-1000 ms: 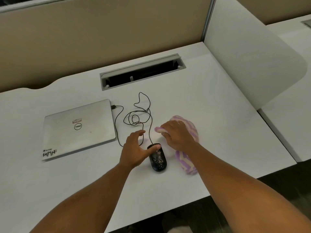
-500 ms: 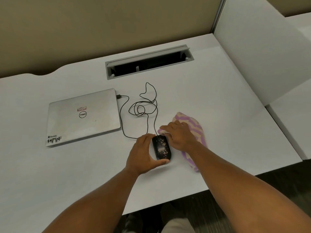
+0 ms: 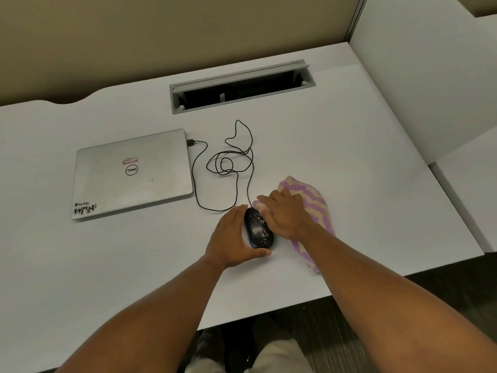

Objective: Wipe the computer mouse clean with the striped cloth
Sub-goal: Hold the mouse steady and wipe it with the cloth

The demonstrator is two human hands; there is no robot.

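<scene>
A black corded computer mouse (image 3: 258,229), speckled with pale dirt, lies on the white desk (image 3: 349,157). My left hand (image 3: 231,238) cups its left side, thumb curled round its near end. A purple-and-cream striped cloth (image 3: 314,203) lies just right of the mouse. My right hand (image 3: 285,214) rests flat on the cloth's left part, fingers pressing a fold beside the mouse's front right edge. The mouse cable (image 3: 228,165) loops away towards the laptop.
A closed silver laptop (image 3: 131,173) lies at the left with the cable plugged into its corner. A grey cable slot (image 3: 242,87) is set into the desk at the back. A white divider panel (image 3: 430,76) rises on the right. The desk's near edge runs just below my forearms.
My left hand went from touching the mouse's front with its fingertips to cupping its left side. My right hand with the cloth drew up against the mouse.
</scene>
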